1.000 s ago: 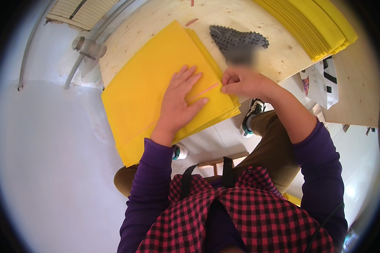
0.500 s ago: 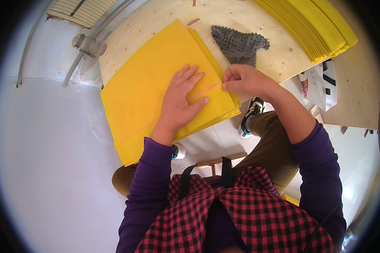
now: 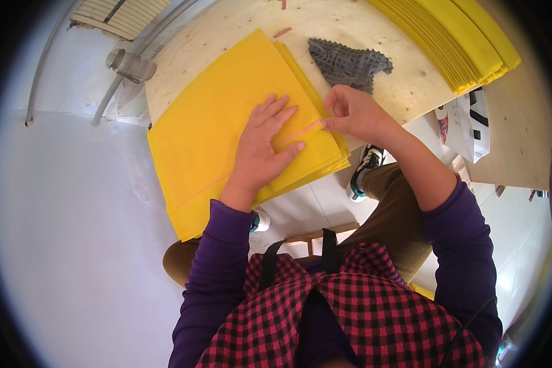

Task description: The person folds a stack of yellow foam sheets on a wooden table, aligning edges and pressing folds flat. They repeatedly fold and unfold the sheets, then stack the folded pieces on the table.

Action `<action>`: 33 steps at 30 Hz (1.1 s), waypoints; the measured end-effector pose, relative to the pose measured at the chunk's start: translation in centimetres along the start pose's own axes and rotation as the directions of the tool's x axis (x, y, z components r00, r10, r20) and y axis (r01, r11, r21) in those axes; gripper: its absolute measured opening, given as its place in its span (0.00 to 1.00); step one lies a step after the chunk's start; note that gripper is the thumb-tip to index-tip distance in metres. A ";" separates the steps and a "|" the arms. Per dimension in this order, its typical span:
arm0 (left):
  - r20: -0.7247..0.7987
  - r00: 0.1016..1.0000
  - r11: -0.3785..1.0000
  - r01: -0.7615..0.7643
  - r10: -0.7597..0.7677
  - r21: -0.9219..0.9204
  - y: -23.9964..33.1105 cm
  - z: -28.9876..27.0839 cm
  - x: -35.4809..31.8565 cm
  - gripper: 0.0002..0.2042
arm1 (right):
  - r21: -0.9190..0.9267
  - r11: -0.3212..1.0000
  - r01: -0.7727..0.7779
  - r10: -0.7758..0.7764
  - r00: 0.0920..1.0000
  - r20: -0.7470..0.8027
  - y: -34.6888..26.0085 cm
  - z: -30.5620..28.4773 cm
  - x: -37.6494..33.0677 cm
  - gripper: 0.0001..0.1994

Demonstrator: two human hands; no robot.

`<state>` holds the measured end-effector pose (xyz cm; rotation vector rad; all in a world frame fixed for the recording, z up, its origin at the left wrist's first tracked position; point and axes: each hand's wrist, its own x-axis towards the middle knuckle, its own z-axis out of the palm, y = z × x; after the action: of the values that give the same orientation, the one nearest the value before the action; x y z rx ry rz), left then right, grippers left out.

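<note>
A stack of yellow fabric-like sheets (image 3: 227, 104) lies slanted on the wooden table, its near end jutting past the edge. A thin orange strip (image 3: 302, 131) runs across the top sheet and passes under my left hand (image 3: 264, 138). That hand lies flat on the stack, fingers stretched forward and thumb spread to the right. At the stack's right edge, my right hand (image 3: 359, 116) has its fingers curled, with the thumb tip at the strip's end. Its grip on the strip is partly hidden, and a small gap shows between thumb and index finger.
A crumpled grey textured cloth (image 3: 349, 64) lies beyond my right hand on the table (image 3: 405, 92). Folded yellow material (image 3: 454, 43) is piled at the far right. A white printed bag (image 3: 466, 126) sits below the table's right edge. A jar-like container (image 3: 130, 64) stands at the left wall.
The curled fingers of my right hand have lifted slightly away from the thumb, widening the gap. My left hand and the yellow stack stay in place.
</note>
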<state>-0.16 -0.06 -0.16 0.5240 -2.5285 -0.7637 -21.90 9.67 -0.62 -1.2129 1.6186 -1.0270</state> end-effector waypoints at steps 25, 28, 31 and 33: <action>-0.098 0.994 0.980 0.031 -0.051 -0.196 0.3 -0.4 -0.6 0.27 | -0.003 0.954 0.299 -0.299 0.953 -0.054 -2.4 1.6 1.8 0.07; -0.156 0.982 0.952 0.053 -0.104 -0.303 0.4 -0.1 -0.8 0.26 | -0.028 0.948 0.317 -0.318 0.947 -0.052 -2.7 1.6 2.1 0.08; -0.209 0.970 0.925 0.036 -0.123 -0.379 0.2 0.3 -1.3 0.24 | -0.052 0.947 0.316 -0.319 0.946 -0.055 -2.9 1.8 2.4 0.09; -0.235 0.969 0.945 0.000 -0.080 -0.326 -0.2 0.5 -1.4 0.23 | -0.057 0.955 0.291 -0.295 0.953 -0.064 -3.1 1.9 2.5 0.10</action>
<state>0.84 0.68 -1.06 0.5216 -2.1155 -1.0375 -19.68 6.38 1.37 -1.4957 1.5538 -1.2347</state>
